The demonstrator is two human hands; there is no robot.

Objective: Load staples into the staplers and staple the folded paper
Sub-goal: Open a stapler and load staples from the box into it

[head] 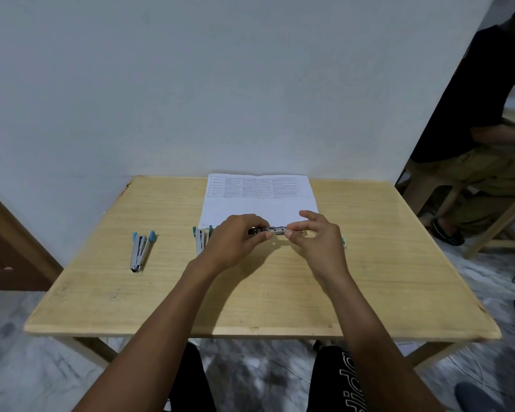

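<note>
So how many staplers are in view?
3: a blue stapler lying left, a green stapler partly behind the left hand, a metal stapler held by it and the right hand. Others may be hidden.

My left hand [235, 242] grips one end of a small metal stapler [275, 230]; my right hand [315, 239] pinches its other end. The paper [259, 200] lies just beyond both hands, and a blue stapler [142, 251] lies well left of them.

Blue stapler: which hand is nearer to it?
Left. The left hand sits right of the blue stapler, apart from it, pinching a metal piece; the right hand pinches its other end, farther right.
</note>
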